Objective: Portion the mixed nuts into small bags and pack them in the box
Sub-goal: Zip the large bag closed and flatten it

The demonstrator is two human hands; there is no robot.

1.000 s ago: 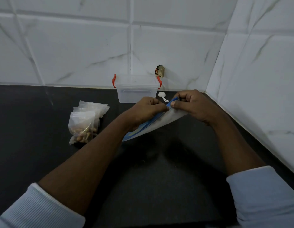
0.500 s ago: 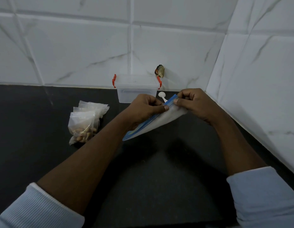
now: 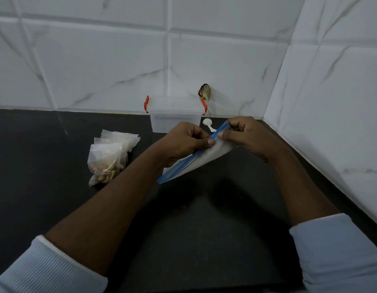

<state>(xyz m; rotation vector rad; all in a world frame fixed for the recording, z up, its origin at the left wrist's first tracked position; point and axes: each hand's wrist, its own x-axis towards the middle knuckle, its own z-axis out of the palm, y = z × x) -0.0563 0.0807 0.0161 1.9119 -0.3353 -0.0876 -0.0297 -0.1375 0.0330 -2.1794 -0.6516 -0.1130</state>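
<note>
— Blue-zip bag (image 3: 196, 163): pinched at its strip, centre of frame, between left grip (image 3: 183, 142) and right grip (image 3: 246, 138), slanting down-left over the tabletop (image 3: 204, 218).
— Risk?
— Probably a slipped pinch on slick film, or a sudden jerk at parting, spilling any contents, unreadable from here.
— Beyond?
— Filled small bags (image 3: 107, 159) left of centre, lidded box (image 3: 174, 117) and white scoop (image 3: 207, 123) just behind both grips: near enough for a knock from a lurching wrist.
</note>
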